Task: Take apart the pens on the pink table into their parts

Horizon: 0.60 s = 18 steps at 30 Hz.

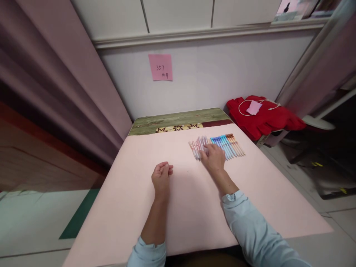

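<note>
A row of pens [228, 145] lies side by side on the pink table cover [133, 200]: pale pink ones at the left, blue in the middle, brown at the right. My right hand [213, 157] rests palm down on the pink and nearest blue pens, fingers lying over them. Whether it grips one is hidden. My left hand [161, 175] sits on the cover well left of the pens, curled into a loose fist with nothing visible in it.
Beyond the cover a green patterned tabletop [178, 120] meets the white wall, which carries a pink sticky note [160, 67]. A red cloth [264, 116] with a pink mask lies on a stool at right. A curtain [63, 74] hangs at left.
</note>
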{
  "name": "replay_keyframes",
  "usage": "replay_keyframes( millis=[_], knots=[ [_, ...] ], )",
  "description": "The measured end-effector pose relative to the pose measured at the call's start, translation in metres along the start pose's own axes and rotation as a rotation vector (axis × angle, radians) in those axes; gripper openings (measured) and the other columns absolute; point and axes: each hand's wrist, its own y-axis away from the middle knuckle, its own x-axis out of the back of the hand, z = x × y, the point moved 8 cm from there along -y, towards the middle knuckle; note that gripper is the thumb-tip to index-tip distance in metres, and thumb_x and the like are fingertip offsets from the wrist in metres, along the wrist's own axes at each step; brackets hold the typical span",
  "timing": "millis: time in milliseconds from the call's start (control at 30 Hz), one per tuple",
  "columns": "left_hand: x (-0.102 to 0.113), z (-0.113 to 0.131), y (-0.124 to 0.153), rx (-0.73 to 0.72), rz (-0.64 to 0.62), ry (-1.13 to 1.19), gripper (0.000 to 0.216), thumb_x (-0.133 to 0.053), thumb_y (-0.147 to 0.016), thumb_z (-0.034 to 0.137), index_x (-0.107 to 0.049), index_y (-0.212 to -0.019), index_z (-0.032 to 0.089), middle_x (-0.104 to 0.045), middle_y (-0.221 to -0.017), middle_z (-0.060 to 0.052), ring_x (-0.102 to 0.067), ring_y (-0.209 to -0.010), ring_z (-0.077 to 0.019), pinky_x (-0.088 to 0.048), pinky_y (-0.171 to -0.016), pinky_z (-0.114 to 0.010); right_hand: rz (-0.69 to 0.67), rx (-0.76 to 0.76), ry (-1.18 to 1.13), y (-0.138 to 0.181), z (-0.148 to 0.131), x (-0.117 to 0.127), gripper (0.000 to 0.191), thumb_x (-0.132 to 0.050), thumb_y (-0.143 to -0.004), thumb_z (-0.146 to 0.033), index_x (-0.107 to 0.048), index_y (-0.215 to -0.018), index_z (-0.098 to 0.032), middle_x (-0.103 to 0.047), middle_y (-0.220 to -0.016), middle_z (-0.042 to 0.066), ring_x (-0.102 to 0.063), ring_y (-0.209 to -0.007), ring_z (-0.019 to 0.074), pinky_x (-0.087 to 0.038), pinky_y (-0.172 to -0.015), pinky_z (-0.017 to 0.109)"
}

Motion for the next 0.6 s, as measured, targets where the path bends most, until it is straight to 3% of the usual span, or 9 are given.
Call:
replay_keyframes(
  millis=[133,267,400,600],
  knots=[
    [0.0,0.0,0.0,-0.001,-0.005,-0.008,0.03,-0.069,-0.078,0.036,-0.062,-0.097,0.014,-0.071,-0.079,-0.006,-0.06,-0.065,-0.0103,-0.05,-0.07,-0.026,-0.05,0.246,-0.073,0.006,-0.024,-0.012,0.039,-0.069,-0.079,-0.048,-0.07,-0.111,-0.025,-0.064,-0.119,0.011,-0.051,-0.115,0.0286,-0.021,-0.106,0.045],
    [0.001,-0.002,-0.001,-0.005,-0.009,-0.01,0.031,-0.069,-0.078,0.036,-0.062,-0.098,0.014,-0.07,-0.079,-0.006,-0.06,-0.065,-0.0105,-0.05,-0.069,-0.026,-0.119,0.364,-0.076,0.013,-0.035,-0.019,0.034,-0.072,-0.077,-0.044,-0.07,-0.108,-0.03,-0.062,-0.125,0.007,-0.046,-0.122,0.028,-0.009,-0.112,0.049],
    [0.001,-0.002,-0.002,-0.017,-0.014,-0.017,0.031,-0.069,-0.078,0.037,-0.062,-0.098,0.015,-0.07,-0.079,-0.005,-0.06,-0.064,-0.0102,-0.049,-0.069,-0.026,-0.146,0.325,-0.038,0.014,-0.032,-0.021,0.022,-0.067,-0.082,-0.037,-0.072,-0.102,-0.03,-0.063,-0.122,0.006,-0.045,-0.122,0.0279,-0.007,-0.112,0.053],
    [0.0,-0.001,0.002,-0.031,-0.023,-0.103,0.031,-0.065,-0.08,0.039,-0.062,-0.1,0.016,-0.071,-0.083,-0.006,-0.061,-0.067,-0.0118,-0.051,-0.073,-0.029,-0.15,0.311,-0.038,0.016,-0.034,-0.023,0.022,-0.063,-0.086,-0.039,-0.071,-0.105,-0.029,-0.065,-0.116,0.007,-0.048,-0.119,0.0271,-0.011,-0.111,0.053]
  ],
)
